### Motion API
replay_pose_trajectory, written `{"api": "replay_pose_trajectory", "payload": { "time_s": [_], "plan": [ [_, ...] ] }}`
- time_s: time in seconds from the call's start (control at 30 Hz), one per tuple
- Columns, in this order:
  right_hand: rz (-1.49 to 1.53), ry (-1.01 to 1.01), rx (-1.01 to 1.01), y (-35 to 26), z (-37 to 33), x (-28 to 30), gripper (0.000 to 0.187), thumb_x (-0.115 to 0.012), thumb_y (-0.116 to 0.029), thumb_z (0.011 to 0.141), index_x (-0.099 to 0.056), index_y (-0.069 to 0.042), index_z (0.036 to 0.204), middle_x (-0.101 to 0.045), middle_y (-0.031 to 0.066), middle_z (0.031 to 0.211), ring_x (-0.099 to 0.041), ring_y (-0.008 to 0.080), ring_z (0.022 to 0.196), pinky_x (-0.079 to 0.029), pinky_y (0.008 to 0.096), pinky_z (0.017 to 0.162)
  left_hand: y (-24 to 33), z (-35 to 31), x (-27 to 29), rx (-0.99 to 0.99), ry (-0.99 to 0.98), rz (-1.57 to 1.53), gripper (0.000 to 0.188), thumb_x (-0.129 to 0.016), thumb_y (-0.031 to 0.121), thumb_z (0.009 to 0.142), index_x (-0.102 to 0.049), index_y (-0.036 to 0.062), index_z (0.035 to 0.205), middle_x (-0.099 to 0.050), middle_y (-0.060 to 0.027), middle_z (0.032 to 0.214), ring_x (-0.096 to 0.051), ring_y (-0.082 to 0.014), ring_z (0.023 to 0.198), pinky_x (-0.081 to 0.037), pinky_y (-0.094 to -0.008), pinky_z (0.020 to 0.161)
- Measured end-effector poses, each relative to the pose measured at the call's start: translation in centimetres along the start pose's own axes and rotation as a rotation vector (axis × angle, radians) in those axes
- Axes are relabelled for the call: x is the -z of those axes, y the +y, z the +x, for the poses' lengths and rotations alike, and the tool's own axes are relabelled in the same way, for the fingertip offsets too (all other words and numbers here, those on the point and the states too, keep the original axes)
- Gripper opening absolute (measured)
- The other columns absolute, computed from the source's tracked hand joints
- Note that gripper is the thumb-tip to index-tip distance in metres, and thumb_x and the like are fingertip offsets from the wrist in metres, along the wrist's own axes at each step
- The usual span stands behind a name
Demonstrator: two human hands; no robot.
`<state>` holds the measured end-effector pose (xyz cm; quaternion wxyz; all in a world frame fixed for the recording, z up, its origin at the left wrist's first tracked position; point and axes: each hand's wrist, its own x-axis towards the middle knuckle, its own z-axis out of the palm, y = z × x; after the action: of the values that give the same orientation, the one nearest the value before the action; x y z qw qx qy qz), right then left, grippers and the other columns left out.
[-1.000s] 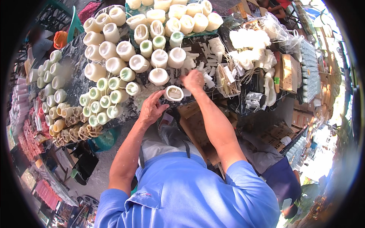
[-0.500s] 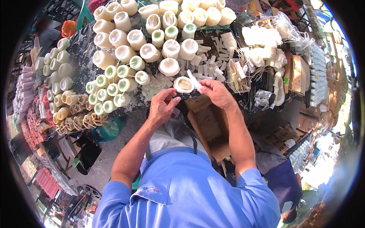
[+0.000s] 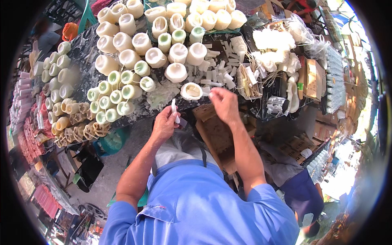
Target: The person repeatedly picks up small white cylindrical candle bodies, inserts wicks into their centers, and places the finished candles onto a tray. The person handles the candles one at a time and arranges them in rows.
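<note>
My left hand (image 3: 164,123) is closed around a slim white wax strip (image 3: 174,107), which points up from its fingers in front of the table. Past the left fingers a small dark block (image 3: 182,123) shows; whether I hold it cannot be told. My right hand (image 3: 225,105) hangs just over the table edge, fingers pinched together, with a speck of white at the tips too small to name. Between and beyond the hands, at the edge, sits a round cream candle (image 3: 191,91) with a pale piece in its hollow top. A wider white candle (image 3: 176,72) stands behind it.
Rows of cream candles (image 3: 141,43) and green-topped candles (image 3: 116,96) cover the table's left and middle. Loose white wax pieces (image 3: 220,75) lie behind my right hand, beside a tray of wicks (image 3: 249,81). Below the edge is an open cardboard box (image 3: 216,141). A person sits at right.
The white strip has passed from my right hand to my left, which has closed on it and drawn back toward me. My right hand has moved slightly left, its fingers pinched.
</note>
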<state>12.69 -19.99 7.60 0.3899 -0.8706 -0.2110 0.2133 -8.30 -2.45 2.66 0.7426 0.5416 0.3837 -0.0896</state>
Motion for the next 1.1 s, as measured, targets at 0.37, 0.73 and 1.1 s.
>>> {"api": "replay_pose_trajectory", "payload": {
  "time_s": [0.37,0.73,1.1],
  "plan": [
    [-0.916,-0.071,-0.104,4.5,21.2,-0.3,0.044,-0.075,-0.021,0.093,-0.068,-0.003,0.133,-0.068,0.0219,0.138,-0.067,0.0425,0.128,-0.056,0.0553,0.105,-1.7,0.7,0.9,0.096,-0.108,-0.423,0.026,-0.065,0.015,0.111,-0.064,-0.0008,0.132,-0.071,-0.0094,0.114,-0.073,-0.0176,0.097,-0.064,-0.0333,0.086],
    [-0.771,-0.035,-0.42,4.6,23.7,-0.9,0.079,-0.091,-0.037,0.083,-0.058,0.001,0.144,-0.059,0.0217,0.153,-0.057,0.0427,0.141,-0.048,0.0551,0.117,-3.1,3.0,0.4,0.144,-0.012,-0.195,0.029,-0.068,0.014,0.109,-0.07,-0.0045,0.132,-0.074,-0.0073,0.107,-0.073,-0.0166,0.087,-0.061,-0.0306,0.078],
    [-0.309,0.168,-0.192,3.6,20.1,4.3,0.036,-0.082,-0.024,0.092,-0.077,0.001,0.117,-0.08,0.0258,0.11,-0.076,0.0417,0.109,-0.056,0.0494,0.096,6.1,-0.6,0.8,-0.747,0.23,0.638,0.028,-0.079,-0.001,0.092,-0.074,0.0022,0.12,-0.073,-0.0176,0.112,-0.074,-0.0358,0.097,-0.06,-0.0433,0.085]
  ]
}}
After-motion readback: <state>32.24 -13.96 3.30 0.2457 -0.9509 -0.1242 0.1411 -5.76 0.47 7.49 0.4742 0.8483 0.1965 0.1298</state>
